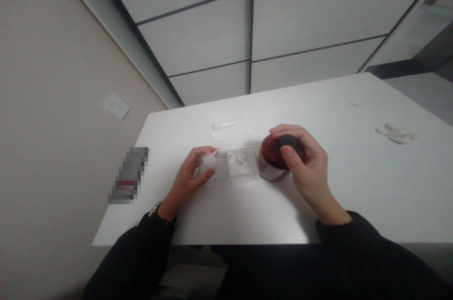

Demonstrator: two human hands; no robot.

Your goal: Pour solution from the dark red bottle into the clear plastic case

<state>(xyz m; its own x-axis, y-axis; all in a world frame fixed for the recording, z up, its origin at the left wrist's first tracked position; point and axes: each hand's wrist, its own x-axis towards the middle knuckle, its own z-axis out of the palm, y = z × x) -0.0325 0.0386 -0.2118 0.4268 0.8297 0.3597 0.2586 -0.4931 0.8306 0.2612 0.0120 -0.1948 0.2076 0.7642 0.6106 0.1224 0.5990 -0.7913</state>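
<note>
My right hand [307, 163] is wrapped round the upper part of a dark red bottle [271, 161] with a black cap [286, 140], which stands on the table. My left hand [194, 170] is closed on the left end of a clear plastic box [244, 173] with two halves side by side. In the box's left half lies a white, roundish piece [209, 161], partly behind my fingers; I cannot make out what it is. A small clear round piece [241, 159] sits in the right half. The bottle stands close by the box's right edge.
Behind the box, a small clear dropper-like item [226, 124] lies on a transparent wrapper [231, 135]. A crumpled white tissue [395, 133] and a small scrap [355, 104] are on the right of the white table [336, 196]. A blurred-out dark object [129, 175] is at the left edge.
</note>
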